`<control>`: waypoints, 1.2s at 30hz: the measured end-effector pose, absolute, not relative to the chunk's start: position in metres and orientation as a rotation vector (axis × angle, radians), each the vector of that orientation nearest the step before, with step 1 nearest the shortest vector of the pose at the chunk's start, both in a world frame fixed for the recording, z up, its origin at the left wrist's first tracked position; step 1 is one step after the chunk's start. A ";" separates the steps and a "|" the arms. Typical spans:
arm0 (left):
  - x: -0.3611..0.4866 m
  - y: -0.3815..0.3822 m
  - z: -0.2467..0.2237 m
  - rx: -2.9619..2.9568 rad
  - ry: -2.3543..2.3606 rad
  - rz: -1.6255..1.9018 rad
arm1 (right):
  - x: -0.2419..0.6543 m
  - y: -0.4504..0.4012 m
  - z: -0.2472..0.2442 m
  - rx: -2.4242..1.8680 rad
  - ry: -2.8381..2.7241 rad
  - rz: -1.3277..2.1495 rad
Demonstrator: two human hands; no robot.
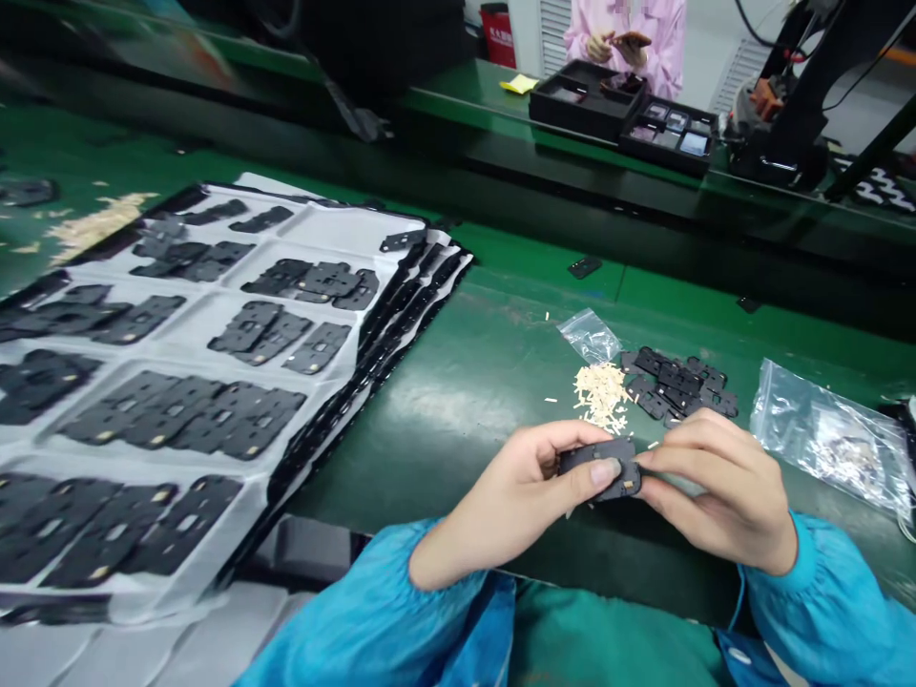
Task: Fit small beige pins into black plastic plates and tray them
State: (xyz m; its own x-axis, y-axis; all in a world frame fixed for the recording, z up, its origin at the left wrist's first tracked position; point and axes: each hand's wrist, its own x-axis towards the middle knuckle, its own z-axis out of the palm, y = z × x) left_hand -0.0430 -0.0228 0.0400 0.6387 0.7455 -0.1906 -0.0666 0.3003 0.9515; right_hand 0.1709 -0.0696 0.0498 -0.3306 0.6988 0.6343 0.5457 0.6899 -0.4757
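Black moulded part [599, 469] was held between both hands, just above the green bench surface [493, 382]. The left hand [511, 501] was closed in a pinch, with the thumb [605, 471] pressed on the upper face of the part and the fingers curled behind its left side. The right hand [722, 491] was also partly closed, with its fingertips [655, 460] touching the right edge of the part. A small gold-coloured spot was visible near the lower right corner of the part. Blue sleeves [822, 601] covered both forearms.

Directly beyond the hands lay a heap of pale slivers [601, 396], with a small clear bag [588, 336] touching its far side. A loose group of similar black parts [676, 382] lay just right of the heap. A larger clear plastic bag [822, 429] lay further right, with pale contents inside.

Left of the hands, a stack of white formed trays [343, 229] held rows of black parts in separate compartments. Across the bench, two black compartment trays [587, 100] stood near a yellow note [519, 84]. A co-worker in a pink smock [662, 48] stood beyond them, with both hands holding a small dark item [631, 40].
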 end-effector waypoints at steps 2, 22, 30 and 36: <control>-0.039 -0.028 0.041 1.139 0.773 0.637 | 0.173 -0.070 0.049 -0.961 -1.968 0.256; -0.026 -0.029 0.035 0.963 0.738 0.611 | 0.180 -0.072 0.043 -1.038 -1.770 0.404; -0.019 -0.032 0.025 0.801 0.629 0.621 | 0.177 -0.074 0.041 -1.038 -1.718 0.360; -0.017 -0.042 0.035 0.977 0.800 0.790 | 0.180 -0.074 0.035 -1.077 -1.683 0.287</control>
State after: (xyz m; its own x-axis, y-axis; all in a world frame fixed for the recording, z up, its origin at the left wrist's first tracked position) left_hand -0.0166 -0.0424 0.0349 0.4763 0.8524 -0.2157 -0.2045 0.3461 0.9156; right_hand 0.1804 -0.0742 0.0354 -0.0248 0.7653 0.6432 0.5093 0.5633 -0.6506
